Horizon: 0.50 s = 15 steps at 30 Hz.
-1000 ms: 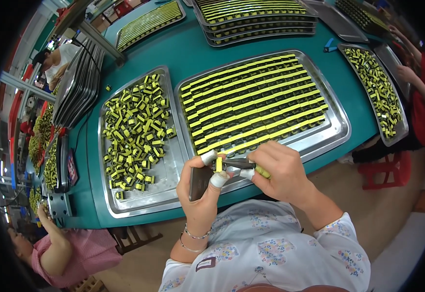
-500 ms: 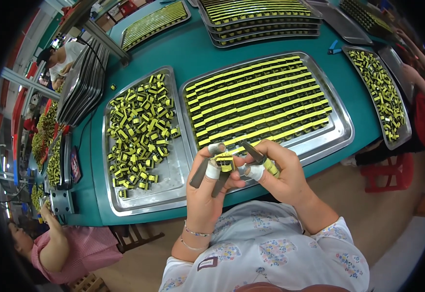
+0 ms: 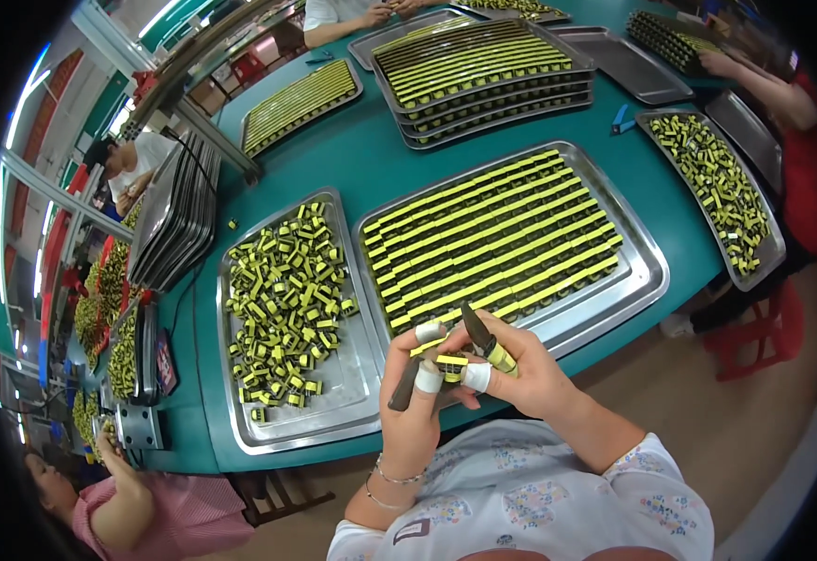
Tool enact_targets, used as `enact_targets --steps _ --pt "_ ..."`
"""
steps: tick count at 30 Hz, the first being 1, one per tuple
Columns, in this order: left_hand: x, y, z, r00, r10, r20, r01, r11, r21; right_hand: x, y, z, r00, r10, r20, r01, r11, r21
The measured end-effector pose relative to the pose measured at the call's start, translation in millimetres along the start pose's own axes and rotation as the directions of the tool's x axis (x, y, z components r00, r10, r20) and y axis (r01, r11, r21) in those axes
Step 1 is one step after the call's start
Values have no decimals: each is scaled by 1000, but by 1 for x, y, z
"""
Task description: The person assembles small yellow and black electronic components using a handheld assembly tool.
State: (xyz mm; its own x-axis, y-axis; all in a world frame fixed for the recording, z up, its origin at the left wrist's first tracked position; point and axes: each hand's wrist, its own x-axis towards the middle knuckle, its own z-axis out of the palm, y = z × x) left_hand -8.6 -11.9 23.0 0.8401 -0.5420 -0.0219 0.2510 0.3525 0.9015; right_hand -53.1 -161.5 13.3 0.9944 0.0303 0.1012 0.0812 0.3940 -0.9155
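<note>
In front of my chest my left hand [image 3: 414, 411] has its fingers closed around a small yellow-and-black transformer [image 3: 449, 363], whose thin pins show. White tape wraps its thumb and a fingertip, and a dark flat strip [image 3: 403, 387] sticks out beside the thumb. My right hand [image 3: 535, 379], its thumb also taped, meets the transformer from the right. Its fingers are closed on a dark tapered tool piece [image 3: 475, 327] with a yellow-green part beside it; the tool's exact kind is unclear. Just beyond my hands lies a metal tray [image 3: 647, 271] with tight rows of such transformers.
Left of it, another metal tray [image 3: 357, 383] holds a loose heap of transformers. Filled trays [image 3: 483, 79] are stacked at the back. Blue-handled cutters [image 3: 622, 122] lie near a long tray [image 3: 754, 266] on the right. Co-workers sit around the green table [image 3: 315, 154].
The view has shifted, so the trays sit lower in the picture. My hands have drawn closer together, and my right thumb now touches the transformer.
</note>
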Motion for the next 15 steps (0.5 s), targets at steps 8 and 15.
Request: enact_targets --steps 8,15 --pt "10 -9 -18 972 206 -114 -198 977 79 -5 8 -7 992 -14 -129 39 980 193" --pt "26 -3 -2 982 162 -101 -191 783 -592 5 15 2 965 -227 -130 167 916 -365"
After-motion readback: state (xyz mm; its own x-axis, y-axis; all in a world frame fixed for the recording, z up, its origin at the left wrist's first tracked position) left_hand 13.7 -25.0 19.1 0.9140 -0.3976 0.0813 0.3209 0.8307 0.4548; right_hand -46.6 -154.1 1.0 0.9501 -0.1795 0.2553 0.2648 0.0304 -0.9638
